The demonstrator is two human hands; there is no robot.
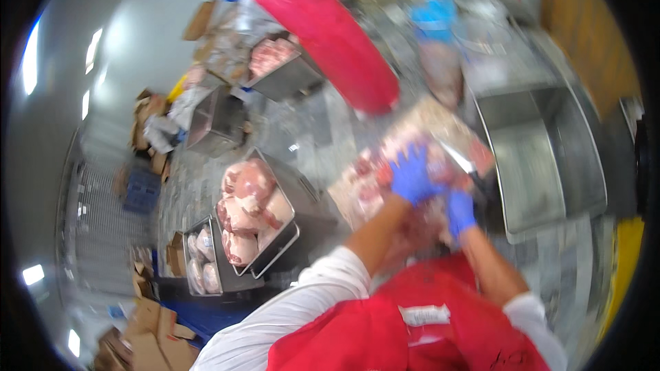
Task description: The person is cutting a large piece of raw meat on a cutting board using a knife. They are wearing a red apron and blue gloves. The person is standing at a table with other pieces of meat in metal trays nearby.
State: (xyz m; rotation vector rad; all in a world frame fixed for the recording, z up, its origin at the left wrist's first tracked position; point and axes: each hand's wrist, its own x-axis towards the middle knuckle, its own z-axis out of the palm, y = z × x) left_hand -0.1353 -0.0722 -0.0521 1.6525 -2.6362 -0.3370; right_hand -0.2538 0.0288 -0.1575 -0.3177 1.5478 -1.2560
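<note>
Blue-gloved hands blur over meat (pixel 385 165) on the counter (pixel 344 130): left hand (pixel 412 175) spread flat on it, right hand (pixel 459 211) fisted around a knife (pixel 459 159); brown cartons (pixel 148 340) lie cut off at lower left

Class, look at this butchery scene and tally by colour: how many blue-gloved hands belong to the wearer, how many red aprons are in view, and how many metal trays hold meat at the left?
Blue-gloved hands: 2, left hand and right hand
Red aprons: 2, wearer's apron and co-worker's apron
Metal trays with meat: 3, large tray, small tray, far tray
Total: 7
</note>
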